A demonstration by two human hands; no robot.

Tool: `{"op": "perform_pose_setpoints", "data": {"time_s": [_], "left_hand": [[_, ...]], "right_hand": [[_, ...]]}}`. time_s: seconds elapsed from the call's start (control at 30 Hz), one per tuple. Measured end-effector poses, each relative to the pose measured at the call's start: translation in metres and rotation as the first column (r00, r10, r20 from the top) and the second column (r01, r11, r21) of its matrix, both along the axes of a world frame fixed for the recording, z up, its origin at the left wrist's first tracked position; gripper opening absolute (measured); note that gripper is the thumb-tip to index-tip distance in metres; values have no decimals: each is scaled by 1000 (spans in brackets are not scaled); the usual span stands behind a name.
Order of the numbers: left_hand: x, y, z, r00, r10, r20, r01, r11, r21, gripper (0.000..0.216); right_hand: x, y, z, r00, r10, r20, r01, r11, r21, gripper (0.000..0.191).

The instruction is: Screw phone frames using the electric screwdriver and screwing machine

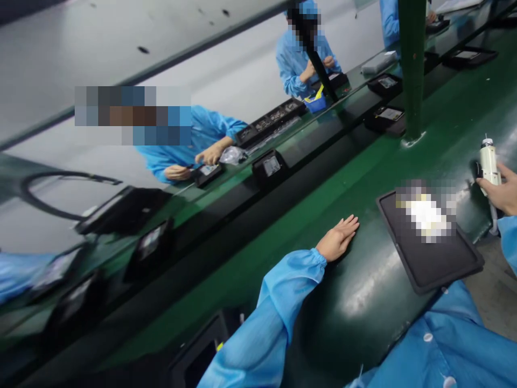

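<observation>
My left hand (338, 238) lies flat on the green bench, fingers stretched out and nothing in them. At the right edge of the view, my right hand (504, 188) is closed around a cream electric screwdriver (489, 161). The screwdriver's thin tip points up, and a cable hangs from its lower end. Between my hands, near my body, sits a shallow black tray (434, 264). On the tray lies a pale item (428, 215) that is blurred out, so its kind cannot be told. Neither hand touches the tray.
Beyond the green bench (250, 291), a dark conveyor belt (226, 202) carries several black trays, one holding a device (271, 164). A green post (412, 70) rises behind my tray. Co-workers in blue sit across. A blue bin (315, 103) stands by a long parts box (270, 123).
</observation>
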State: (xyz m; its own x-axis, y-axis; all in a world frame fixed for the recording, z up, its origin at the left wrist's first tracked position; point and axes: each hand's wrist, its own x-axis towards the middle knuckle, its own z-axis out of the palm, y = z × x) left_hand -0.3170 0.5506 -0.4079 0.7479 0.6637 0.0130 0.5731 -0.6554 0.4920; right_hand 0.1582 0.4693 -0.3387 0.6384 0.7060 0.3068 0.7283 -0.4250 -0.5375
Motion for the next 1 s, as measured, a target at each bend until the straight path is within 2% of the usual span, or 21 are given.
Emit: {"op": "perform_pose_setpoints", "data": {"time_s": [0.07, 0.13, 0.23, 0.27, 0.3, 0.37, 0.47, 0.57, 0.67, 0.73, 0.83, 0.9, 0.93, 1.0], "left_hand": [[-15, -20, 0, 993, 114, 11, -114, 993, 24, 47], [-29, -44, -2, 954, 299, 30, -300, 951, 69, 55], [-36, -78, -9, 783, 621, -20, -616, 781, 103, 81], [-33, -85, -10, 730, 681, -61, -673, 732, 109, 90], [-26, -89, -11, 700, 707, -101, -698, 707, 115, 96], [-7, -86, -10, 714, 684, -147, -672, 729, 128, 98], [30, -58, -4, 778, 617, -121, -605, 787, 123, 89], [59, -25, -2, 809, 580, 98, -587, 804, 92, 66], [68, -9, -4, 750, 575, 325, -629, 773, 84, 44], [66, -15, -3, 701, 586, 407, -669, 737, 91, 42], [67, -47, 3, 655, 553, 515, -686, 721, 97, 43], [78, -75, 10, 675, 488, 554, -638, 762, 106, 39], [86, -88, 15, 693, 443, 568, -595, 797, 105, 36], [106, -108, 25, 725, 347, 595, -488, 869, 87, 33]], "right_hand": [[0, 2, 6, 998, 46, 39, -41, 994, -105, 54], [0, 7, 11, 994, 84, 70, -67, 972, -224, 55], [1, 14, 18, 977, 159, 142, -99, 928, -361, 49], [1, 16, 20, 969, 182, 167, -105, 915, -390, 47], [0, 18, 21, 961, 203, 190, -110, 905, -411, 46], [-4, 18, 25, 950, 222, 222, -106, 892, -439, 49], [-10, 17, 26, 940, 222, 258, -85, 887, -455, 53], [-9, 11, 22, 940, 233, 248, -117, 906, -407, 53], [-5, -6, 15, 936, 275, 222, -200, 930, -308, 50], [-8, -25, 10, 933, 275, 231, -236, 954, -184, 48], [-33, -55, 4, 926, 266, 267, -295, 953, 73, 41], [-62, -68, 2, 891, 352, 285, -409, 896, 171, 35], [-79, -72, 2, 859, 420, 294, -479, 861, 171, 34], [-112, -77, 4, 781, 540, 313, -587, 806, 77, 36]]}}
